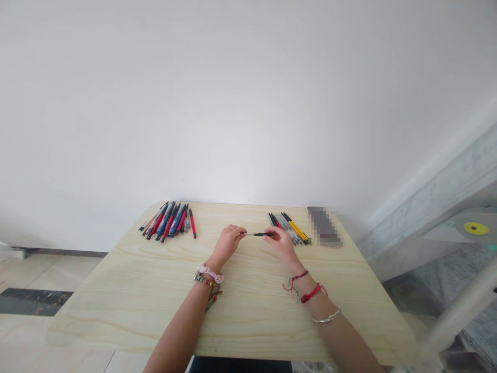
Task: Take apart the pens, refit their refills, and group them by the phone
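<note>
Pinching thin dark rod (250, 234), left hand (225, 243) | pinching slim black barrel (260, 234), right hand (282, 244) | extending crosswise, leftward from barrel

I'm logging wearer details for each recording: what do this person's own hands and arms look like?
Both forearms are bare of sleeves. The left hand has what looks like a ring; its wrist wears a pale pink scrunchie and multicoloured beaded bracelet. Beyond the right hand come a thin dark-and-red cord, red bracelet and silver-coloured bangle.
</note>
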Tool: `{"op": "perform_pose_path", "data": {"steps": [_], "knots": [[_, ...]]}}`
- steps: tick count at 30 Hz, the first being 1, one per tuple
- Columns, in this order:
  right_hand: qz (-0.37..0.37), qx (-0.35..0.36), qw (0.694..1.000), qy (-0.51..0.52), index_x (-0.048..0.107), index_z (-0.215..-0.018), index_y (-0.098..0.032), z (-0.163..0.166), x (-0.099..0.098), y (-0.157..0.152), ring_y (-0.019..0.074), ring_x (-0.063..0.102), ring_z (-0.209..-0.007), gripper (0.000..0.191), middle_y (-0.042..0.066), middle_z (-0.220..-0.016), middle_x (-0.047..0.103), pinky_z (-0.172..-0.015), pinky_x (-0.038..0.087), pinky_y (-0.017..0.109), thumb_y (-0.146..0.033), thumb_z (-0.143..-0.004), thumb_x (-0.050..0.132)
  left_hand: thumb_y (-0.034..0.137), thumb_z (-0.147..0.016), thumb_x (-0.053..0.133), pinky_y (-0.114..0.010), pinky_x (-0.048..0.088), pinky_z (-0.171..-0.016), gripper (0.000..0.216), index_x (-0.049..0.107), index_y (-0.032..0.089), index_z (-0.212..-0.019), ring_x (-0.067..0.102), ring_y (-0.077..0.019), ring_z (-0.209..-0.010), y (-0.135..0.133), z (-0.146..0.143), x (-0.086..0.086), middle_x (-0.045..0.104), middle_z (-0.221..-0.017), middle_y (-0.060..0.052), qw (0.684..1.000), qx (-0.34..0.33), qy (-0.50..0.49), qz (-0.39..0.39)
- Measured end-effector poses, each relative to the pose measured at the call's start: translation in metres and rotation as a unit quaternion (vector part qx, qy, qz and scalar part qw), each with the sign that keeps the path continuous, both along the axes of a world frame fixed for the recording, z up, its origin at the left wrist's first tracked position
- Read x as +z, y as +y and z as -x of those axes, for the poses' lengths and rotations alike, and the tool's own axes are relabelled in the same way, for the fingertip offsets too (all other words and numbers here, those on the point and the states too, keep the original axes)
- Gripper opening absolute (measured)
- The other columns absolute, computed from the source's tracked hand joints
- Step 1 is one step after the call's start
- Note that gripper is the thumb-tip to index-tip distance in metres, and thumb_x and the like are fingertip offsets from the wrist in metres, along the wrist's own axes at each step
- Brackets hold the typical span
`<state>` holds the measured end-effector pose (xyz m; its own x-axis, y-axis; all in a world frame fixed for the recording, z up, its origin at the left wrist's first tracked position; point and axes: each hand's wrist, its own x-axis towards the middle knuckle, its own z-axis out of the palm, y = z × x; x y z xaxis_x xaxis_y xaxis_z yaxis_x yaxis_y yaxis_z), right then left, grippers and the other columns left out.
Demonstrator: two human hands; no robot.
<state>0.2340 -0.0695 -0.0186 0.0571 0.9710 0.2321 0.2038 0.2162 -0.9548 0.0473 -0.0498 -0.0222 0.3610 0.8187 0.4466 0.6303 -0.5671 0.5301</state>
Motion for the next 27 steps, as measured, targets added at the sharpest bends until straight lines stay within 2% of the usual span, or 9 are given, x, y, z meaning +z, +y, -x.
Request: {"op": "perform_pose_path", "data": {"steps": [5, 10, 15, 18, 22, 24, 27], "knots": [[0.084, 0.035, 0.977, 0.192, 0.058, -0.075, -0.017, 0.003, -0.003, 0.000, 0.0132, 0.057, -0.058, 0.026, 0.000, -0.062, 0.060, -0.053, 0.046, 0.026, -0.034, -0.057, 0.065, 0.023, -0.078, 0.047, -0.027, 0.043, -0.072, 0.011, 0.057, 0.019, -0.081, 0.054, -0.0135, -0.077, -0.005, -0.004, 0.004, 0.061, -0.077, -0.003, 0.998, -0.009, -0.056, 0.006], [0.128, 0.090, 0.955, 0.251, 0.056, -0.080, -0.018, 0.008, -0.003, -0.004, 0.0150, 0.061, -0.070, 0.028, 0.004, -0.080, 0.064, -0.057, 0.048, 0.025, -0.038, -0.061, 0.062, 0.025, -0.077, 0.048, -0.027, 0.043, -0.071, 0.011, 0.056, 0.018, -0.080, 0.054, -0.0133, -0.075, -0.009, -0.010, 0.004, 0.060, -0.075, -0.003, 0.998, -0.024, -0.055, 0.006], [0.120, 0.090, 0.943, 0.298, 0.053, -0.080, -0.020, 0.006, -0.003, -0.003, 0.0165, 0.062, -0.075, 0.028, 0.002, -0.079, 0.064, -0.065, 0.050, 0.029, -0.040, -0.062, 0.062, 0.029, -0.078, 0.047, -0.026, 0.042, -0.072, 0.014, 0.055, 0.018, -0.084, 0.055, -0.0131, -0.076, -0.007, -0.008, 0.004, 0.061, -0.078, -0.002, 0.998, -0.027, -0.050, 0.013], [0.104, 0.072, 0.942, 0.312, 0.051, -0.078, -0.021, 0.001, -0.004, 0.001, 0.0175, 0.062, -0.078, 0.027, 0.002, -0.078, 0.064, -0.069, 0.050, 0.032, -0.041, -0.062, 0.062, 0.028, -0.081, 0.042, -0.028, 0.041, -0.075, 0.017, 0.054, 0.018, -0.087, 0.054, -0.0140, -0.081, -0.003, -0.001, 0.002, 0.061, -0.084, -0.004, 0.999, 0.027, -0.034, 0.010], [0.086, 0.053, 0.941, 0.324, 0.051, -0.078, -0.022, -0.004, -0.006, 0.005, 0.0182, 0.062, -0.078, 0.027, 0.002, -0.079, 0.064, -0.070, 0.050, 0.034, -0.040, -0.063, 0.063, 0.032, -0.076, 0.048, -0.037, 0.037, -0.076, 0.021, 0.055, 0.019, -0.091, 0.050, -0.0225, -0.090, 0.001, 0.010, -0.005, 0.058, -0.092, -0.008, 0.975, 0.206, 0.081, 0.014], [0.085, 0.047, 0.937, 0.336, 0.052, -0.078, -0.021, -0.006, -0.006, 0.005, 0.0180, 0.062, -0.078, 0.026, 0.002, -0.078, 0.064, -0.071, 0.050, 0.034, -0.038, -0.062, 0.064, 0.032, -0.074, 0.051, -0.039, 0.036, -0.075, 0.020, 0.056, 0.019, -0.089, 0.049, -0.0245, -0.090, 0.000, 0.013, -0.009, 0.057, -0.091, -0.009, 0.963, 0.225, 0.143, 0.045], [0.086, 0.043, 0.931, 0.353, 0.053, -0.079, -0.021, -0.006, -0.006, 0.005, 0.0172, 0.062, -0.075, 0.026, 0.001, -0.076, 0.064, -0.072, 0.050, 0.033, -0.036, -0.061, 0.065, 0.025, -0.076, 0.048, -0.038, 0.034, -0.075, 0.013, 0.057, 0.019, -0.083, 0.049, -0.0233, -0.089, 0.000, 0.012, -0.009, 0.056, -0.090, -0.008, 0.957, 0.207, 0.187, 0.086]]}}
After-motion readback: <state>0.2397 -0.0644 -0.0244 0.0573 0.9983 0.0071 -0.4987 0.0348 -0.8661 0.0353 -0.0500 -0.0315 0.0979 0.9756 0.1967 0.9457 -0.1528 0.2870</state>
